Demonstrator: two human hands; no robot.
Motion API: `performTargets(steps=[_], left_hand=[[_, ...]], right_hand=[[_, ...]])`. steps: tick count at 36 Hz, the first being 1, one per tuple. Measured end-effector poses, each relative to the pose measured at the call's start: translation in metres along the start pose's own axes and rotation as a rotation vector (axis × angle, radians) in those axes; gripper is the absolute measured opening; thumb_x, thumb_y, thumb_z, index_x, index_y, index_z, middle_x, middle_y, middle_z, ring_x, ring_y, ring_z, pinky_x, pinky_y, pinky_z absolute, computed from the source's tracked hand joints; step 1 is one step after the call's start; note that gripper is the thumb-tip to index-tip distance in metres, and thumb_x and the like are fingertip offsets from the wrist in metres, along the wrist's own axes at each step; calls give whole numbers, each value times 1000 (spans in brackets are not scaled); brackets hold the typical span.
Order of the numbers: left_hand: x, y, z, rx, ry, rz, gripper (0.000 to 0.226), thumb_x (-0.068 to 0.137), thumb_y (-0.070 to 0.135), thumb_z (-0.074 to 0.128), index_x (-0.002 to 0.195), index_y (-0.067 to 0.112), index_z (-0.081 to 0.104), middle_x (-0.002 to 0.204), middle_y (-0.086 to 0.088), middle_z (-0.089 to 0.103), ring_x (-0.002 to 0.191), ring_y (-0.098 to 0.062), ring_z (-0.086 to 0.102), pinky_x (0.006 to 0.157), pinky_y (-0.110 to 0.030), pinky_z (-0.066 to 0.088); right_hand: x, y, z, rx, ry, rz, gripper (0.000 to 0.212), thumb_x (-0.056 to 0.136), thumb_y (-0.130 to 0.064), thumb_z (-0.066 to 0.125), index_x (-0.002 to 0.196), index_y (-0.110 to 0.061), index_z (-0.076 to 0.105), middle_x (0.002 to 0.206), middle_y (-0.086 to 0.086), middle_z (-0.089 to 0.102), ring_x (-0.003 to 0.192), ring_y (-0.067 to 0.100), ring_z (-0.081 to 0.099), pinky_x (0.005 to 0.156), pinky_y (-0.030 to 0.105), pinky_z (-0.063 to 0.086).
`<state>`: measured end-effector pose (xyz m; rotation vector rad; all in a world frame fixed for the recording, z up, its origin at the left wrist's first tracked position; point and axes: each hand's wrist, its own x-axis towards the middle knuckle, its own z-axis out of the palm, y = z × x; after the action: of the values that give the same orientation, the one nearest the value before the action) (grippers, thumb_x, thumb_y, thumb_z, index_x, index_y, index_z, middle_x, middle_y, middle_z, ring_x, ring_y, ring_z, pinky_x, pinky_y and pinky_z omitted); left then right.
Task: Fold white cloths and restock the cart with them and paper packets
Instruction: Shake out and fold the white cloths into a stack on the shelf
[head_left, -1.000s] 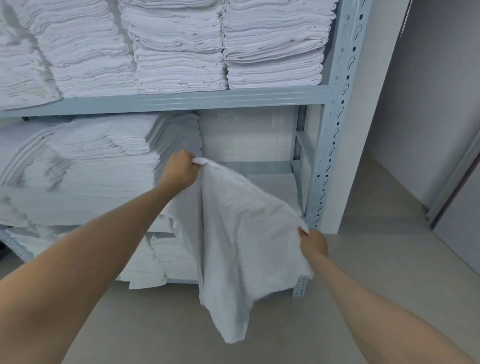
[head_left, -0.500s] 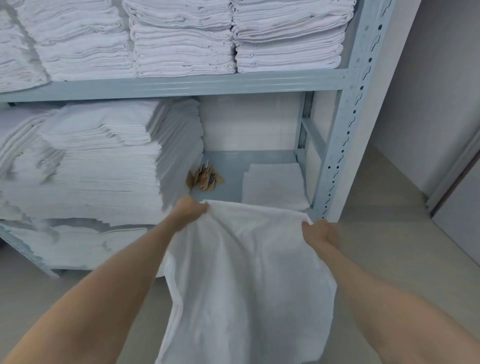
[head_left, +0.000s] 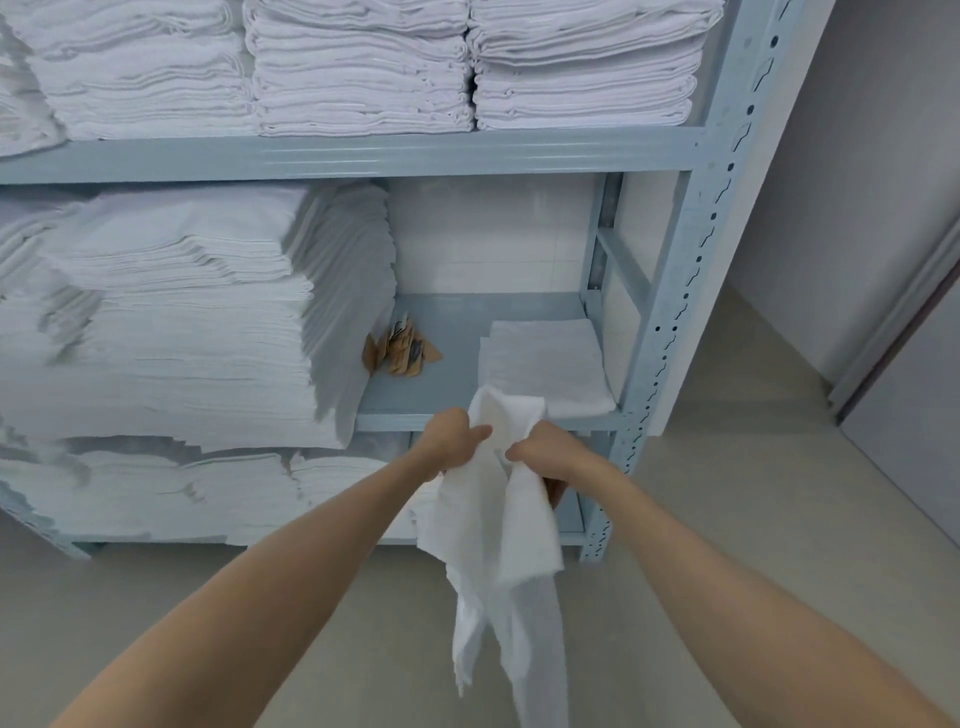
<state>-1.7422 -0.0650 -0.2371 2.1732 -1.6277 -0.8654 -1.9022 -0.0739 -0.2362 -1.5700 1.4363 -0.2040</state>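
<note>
White cloth (head_left: 498, 525), one piece, unfolded: held up in front of the shelving unit (head_left: 691, 249) at about 6 o'clock of the middle shelf's front edge, bunched at the top between both hands, the rest hanging loose in two long tails toward the floor (head_left: 753, 493). Left hand (head_left: 451, 439): fingers curled round the cloth's upper left edge, thumb pointing toward 3 o'clock. Right hand (head_left: 545, 452): fingers curled into the cloth's upper right edge, just beside the left hand, the two nearly touching. Paper packets (head_left: 402, 349), small brown cluster: on the middle shelf at 11 o'clock from the hands, leaning against the side of the tall stack of folded cloths (head_left: 197, 312) that fills the shelf's left part. Low folded pile (head_left: 545, 364), white: on the same shelf at 1 o'clock from the hands, against the right upright; the held cloth's top overlaps its near corner in view, contact uncertain. Top shelf: three further stacks of folded white linen (head_left: 363, 67), side by side. Bottom shelf: more white linen (head_left: 156, 493), at 9 o'clock from the hanging cloth.
</note>
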Motion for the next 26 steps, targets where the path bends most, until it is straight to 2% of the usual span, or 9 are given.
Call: performTargets(steps=[3,6,8,10,13,17,20,23,26], left_hand=[[0,11,2,-34,2,25,37,100,39,53,85,6,50,87,-11,56,76,-26,55,53,-28,39],[1,24,3,15,23,93,47,101,37,53,64,12,36,68,-5,44,72,-24,46,61,-32,34],[-1,29,0,17,3,124,47,101,36,52,64,12,37,69,-7,46,70,-24,47,61,-32,35],[-1,32,-3,54,-8,159,45,101,36,52,66,11,42,73,-9,52,69,-24,49,60,-32,38],[1,34,-2,75,-22,217,40,101,34,52,72,7,49,81,-12,56,76,-26,51,68,-37,42],[1,34,1,96,-12,252,42,100,28,52,63,10,41,73,-12,53,75,-31,51,64,-33,36],[-1,35,4,137,-1,276,46,100,26,51,60,13,34,87,-25,63,80,-40,56,64,-33,35],[-1,30,9,165,-2,284,49,100,29,53,59,13,32,69,-14,53,73,-32,48,63,-33,34],[-4,27,18,193,-23,304,50,99,32,56,58,13,34,71,-14,58,77,-36,54,64,-32,35]], right_hand=[[-9,-10,3,157,-81,32,30,93,-21,52,115,0,55,86,23,70,60,33,71,47,36,57],[-13,-17,4,232,-52,33,18,93,-17,51,99,-4,62,84,22,71,63,34,72,49,39,58],[-14,-18,2,298,-45,45,17,92,-16,51,96,-6,63,84,20,72,63,32,72,49,36,57],[-14,-19,0,364,-26,61,19,91,-14,51,101,-5,64,84,18,73,64,29,73,50,35,57],[-14,-19,1,432,34,72,14,89,-12,52,95,-8,64,81,13,73,64,26,72,49,33,57],[-13,-20,7,463,171,82,12,90,-17,54,87,-11,64,78,9,72,67,24,71,48,28,55],[-12,-18,14,455,248,110,13,93,-21,54,86,-13,61,81,8,70,70,23,68,46,25,52],[-10,-9,23,464,282,131,18,95,-26,52,88,-12,62,83,8,69,71,23,67,44,23,48],[-7,5,31,459,328,168,20,96,-26,52,95,-8,61,92,12,68,82,28,66,56,32,55]])
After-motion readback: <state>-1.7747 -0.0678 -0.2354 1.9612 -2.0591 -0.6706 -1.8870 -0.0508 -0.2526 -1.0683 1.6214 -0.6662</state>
